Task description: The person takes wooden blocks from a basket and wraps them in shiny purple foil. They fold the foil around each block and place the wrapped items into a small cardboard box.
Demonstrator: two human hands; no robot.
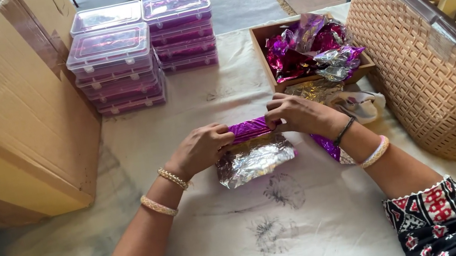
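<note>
L hand [201,148] + R hand [301,115] both grip purple foil bar [250,128] at its ends, mid-bench [295,222], above foil sheet [253,159]. Basket [433,85] close R; cardboard box [8,123] L; bench open near front edge.

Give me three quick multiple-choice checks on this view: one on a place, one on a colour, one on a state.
1. Where is the wicker basket?
A. To the person's right
B. To the person's left
C. Behind the plastic boxes

2. What colour is the foil-wrapped bar between the hands?
A. Green
B. Purple
C. Orange

3. How is the bar held?
A. Left hand only
B. Lying untouched
C. Both hands grip its ends

Answers:
1 A: it stands at the right edge of the cloth-covered table.
2 B: its wrapping is shiny purple.
3 C: the left hand and right hand pinch opposite ends.
</note>
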